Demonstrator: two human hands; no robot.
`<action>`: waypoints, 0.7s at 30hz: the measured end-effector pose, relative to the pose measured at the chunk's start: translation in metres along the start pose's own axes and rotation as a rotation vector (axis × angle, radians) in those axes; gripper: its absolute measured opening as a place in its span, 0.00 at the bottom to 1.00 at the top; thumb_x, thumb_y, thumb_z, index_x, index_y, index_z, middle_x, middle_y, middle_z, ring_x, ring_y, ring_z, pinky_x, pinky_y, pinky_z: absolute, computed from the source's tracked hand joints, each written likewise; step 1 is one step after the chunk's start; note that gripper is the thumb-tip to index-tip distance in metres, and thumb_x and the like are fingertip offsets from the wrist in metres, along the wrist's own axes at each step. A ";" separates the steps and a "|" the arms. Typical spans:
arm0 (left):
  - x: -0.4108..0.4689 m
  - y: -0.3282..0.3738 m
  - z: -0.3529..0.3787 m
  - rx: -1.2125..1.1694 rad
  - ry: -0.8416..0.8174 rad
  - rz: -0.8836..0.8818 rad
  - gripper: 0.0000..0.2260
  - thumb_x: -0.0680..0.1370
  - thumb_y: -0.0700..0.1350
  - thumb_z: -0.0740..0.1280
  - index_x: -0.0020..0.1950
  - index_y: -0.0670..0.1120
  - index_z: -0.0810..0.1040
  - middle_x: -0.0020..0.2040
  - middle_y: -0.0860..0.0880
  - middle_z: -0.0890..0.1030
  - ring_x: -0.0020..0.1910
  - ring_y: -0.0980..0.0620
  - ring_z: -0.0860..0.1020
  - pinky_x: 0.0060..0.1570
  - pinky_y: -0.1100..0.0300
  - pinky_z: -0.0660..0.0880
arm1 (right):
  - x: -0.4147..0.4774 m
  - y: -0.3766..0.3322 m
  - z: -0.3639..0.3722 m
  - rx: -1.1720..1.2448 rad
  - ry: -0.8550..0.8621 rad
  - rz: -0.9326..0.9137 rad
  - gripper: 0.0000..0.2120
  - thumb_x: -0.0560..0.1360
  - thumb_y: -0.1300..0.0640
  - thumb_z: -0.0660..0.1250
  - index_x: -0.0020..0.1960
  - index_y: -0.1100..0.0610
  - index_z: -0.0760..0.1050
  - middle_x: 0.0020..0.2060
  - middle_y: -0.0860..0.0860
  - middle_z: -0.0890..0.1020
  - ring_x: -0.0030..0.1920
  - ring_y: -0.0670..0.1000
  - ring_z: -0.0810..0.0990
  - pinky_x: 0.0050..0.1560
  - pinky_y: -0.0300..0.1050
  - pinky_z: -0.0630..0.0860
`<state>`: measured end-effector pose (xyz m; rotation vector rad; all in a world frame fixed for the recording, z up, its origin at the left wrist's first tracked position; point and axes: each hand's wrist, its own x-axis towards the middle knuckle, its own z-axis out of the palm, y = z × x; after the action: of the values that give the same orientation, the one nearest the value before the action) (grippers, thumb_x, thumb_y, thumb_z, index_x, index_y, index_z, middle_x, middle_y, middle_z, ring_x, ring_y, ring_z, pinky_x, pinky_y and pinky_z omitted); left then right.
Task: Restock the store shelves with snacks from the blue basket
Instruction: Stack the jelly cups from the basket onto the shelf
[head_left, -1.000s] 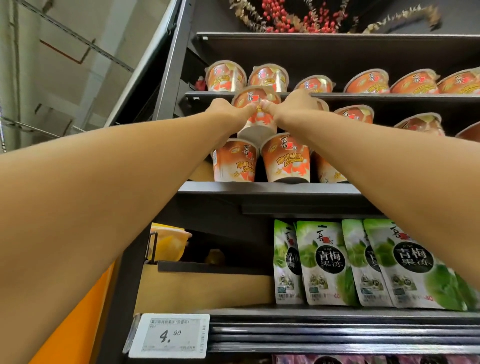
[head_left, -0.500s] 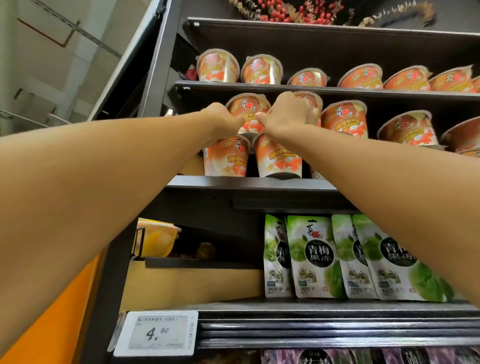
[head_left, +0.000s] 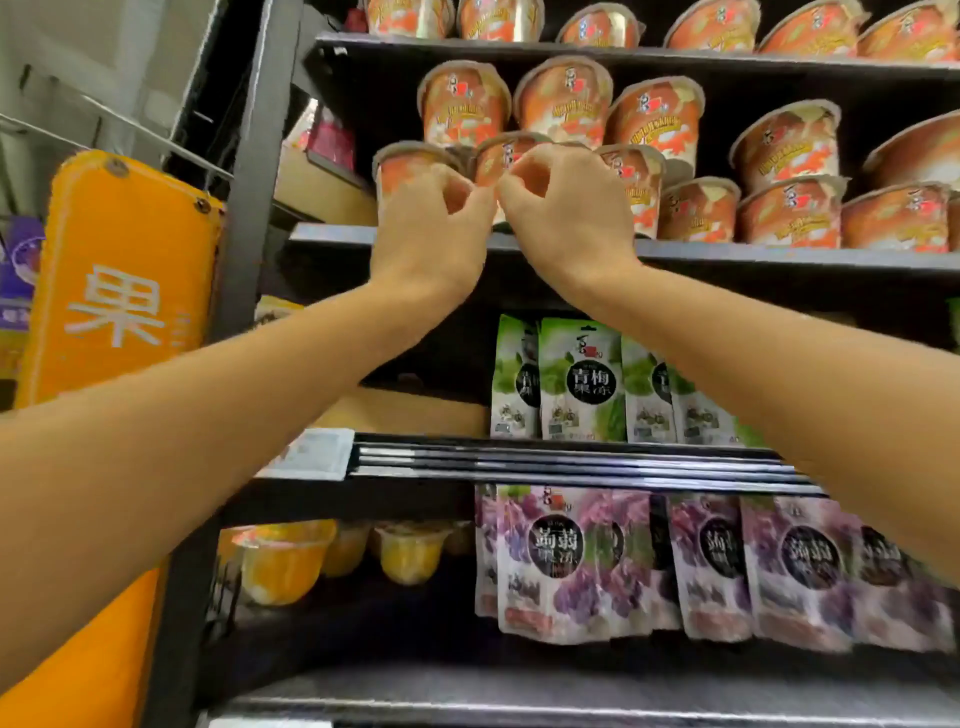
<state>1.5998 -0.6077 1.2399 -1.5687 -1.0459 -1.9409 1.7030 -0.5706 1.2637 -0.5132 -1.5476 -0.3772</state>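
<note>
Left hand: the left hand (head_left: 431, 228) is raised in front of the cup shelf, its back to the camera and its fingers curled in, thumb tip close to the forefinger. Whether it pinches anything cannot be told.
Right hand: the right hand (head_left: 566, 208) is up just beside the left, the knuckles of the two nearly touching. Its thumb and forefinger curl into a small ring, and whether they grip a rim cannot be told.
Front cup: an orange snack cup (head_left: 501, 156) stands at the front edge of the shelf, right behind the spot where the two hands meet. Its lower half is hidden by the fingers.
Corner cup: a second orange cup (head_left: 408, 163) stands at the left end of the row, partly covered by the left hand.
Cup shelf: the dark shelf (head_left: 779, 255) carries a row of these cups along its front, with a stacked upper layer (head_left: 465, 109) on them.
Top shelf: the top shelf (head_left: 675, 54) holds more orange cups, cut off by the frame.
Green pouches: green pouches (head_left: 579, 384) stand upright one shelf below the hands, with a cardboard box (head_left: 410, 413) to their left.
Purple pouches: purple pouches (head_left: 561, 561) fill the next shelf down, with yellow jelly cups (head_left: 283, 561) to their left.
Price tag: a blurred price tag (head_left: 311, 452) sits on the rail under the green pouches.
Sign: an orange sign (head_left: 119, 291) hangs on the left side of the rack.
</note>
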 end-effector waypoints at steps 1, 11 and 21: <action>-0.025 0.001 0.004 -0.017 -0.026 -0.053 0.09 0.79 0.47 0.62 0.47 0.45 0.80 0.40 0.55 0.78 0.37 0.59 0.74 0.38 0.65 0.70 | -0.021 0.003 -0.007 0.035 -0.043 0.022 0.10 0.77 0.50 0.61 0.48 0.52 0.80 0.45 0.49 0.82 0.53 0.52 0.78 0.57 0.55 0.74; -0.309 0.018 0.041 -0.130 -0.301 -0.767 0.07 0.77 0.44 0.61 0.40 0.44 0.73 0.33 0.47 0.70 0.35 0.48 0.66 0.37 0.53 0.63 | -0.305 0.097 -0.120 0.287 -0.453 0.330 0.08 0.78 0.52 0.62 0.47 0.49 0.81 0.38 0.42 0.81 0.48 0.50 0.77 0.49 0.49 0.74; -0.727 -0.026 0.003 0.141 -0.822 -1.706 0.10 0.81 0.39 0.62 0.40 0.42 0.77 0.38 0.41 0.76 0.30 0.48 0.71 0.21 0.67 0.67 | -0.709 0.148 -0.217 0.210 -1.186 1.244 0.10 0.80 0.63 0.62 0.43 0.62 0.80 0.40 0.61 0.84 0.40 0.57 0.81 0.43 0.45 0.76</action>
<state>1.7759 -0.6792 0.5374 -1.3637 -3.5674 -1.6309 1.9647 -0.6248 0.5570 -1.5432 -1.9269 1.2385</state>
